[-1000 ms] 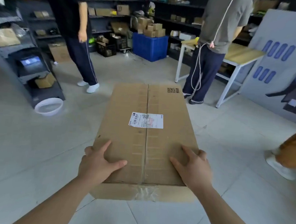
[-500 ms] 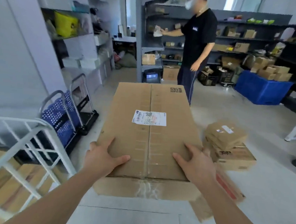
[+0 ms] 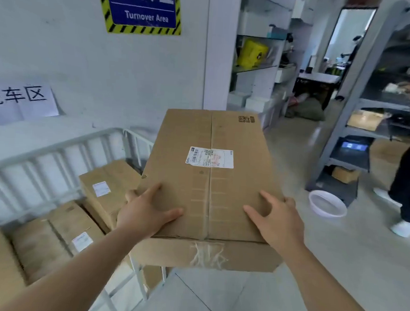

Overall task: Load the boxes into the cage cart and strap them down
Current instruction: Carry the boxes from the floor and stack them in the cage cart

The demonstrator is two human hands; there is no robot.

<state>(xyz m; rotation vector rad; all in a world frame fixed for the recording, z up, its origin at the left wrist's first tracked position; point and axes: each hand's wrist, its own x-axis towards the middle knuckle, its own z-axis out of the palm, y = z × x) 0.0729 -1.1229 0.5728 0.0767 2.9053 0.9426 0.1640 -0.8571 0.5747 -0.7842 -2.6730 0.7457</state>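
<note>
Cardboard box (image 3: 209, 186), long and sealed down its middle seam with clear tape, sits in both my hands in front of my chest, up off the floor. A white shipping label (image 3: 209, 157) lies across the seam on its top face, and a small printed code marks the far right corner. My left hand (image 3: 146, 211) grips the near left edge, thumb laid flat on top and fingers wrapped down the side. My right hand (image 3: 276, 218) grips the near right edge the same way, thumb on top pointing inward. The box's near end shows a frayed strip of tape.

Just left of the box and lower stands the white cage cart (image 3: 57, 152), its railed side running along the wall. The box is not inside it; its left edge hangs at the cart's right end. Several stacked boxes (image 3: 107, 188) with white labels already lie in the cart, close to its rails.

On the wall above hangs a blue sign (image 3: 141, 7) with a yellow and black border reading "Turnover Area", and a paper notice (image 3: 19, 98) hangs further left. To the right a white basin (image 3: 327, 203) lies on the tiled floor beside a grey rack (image 3: 349, 148), near a standing person (image 3: 409, 180) in dark trousers.
</note>
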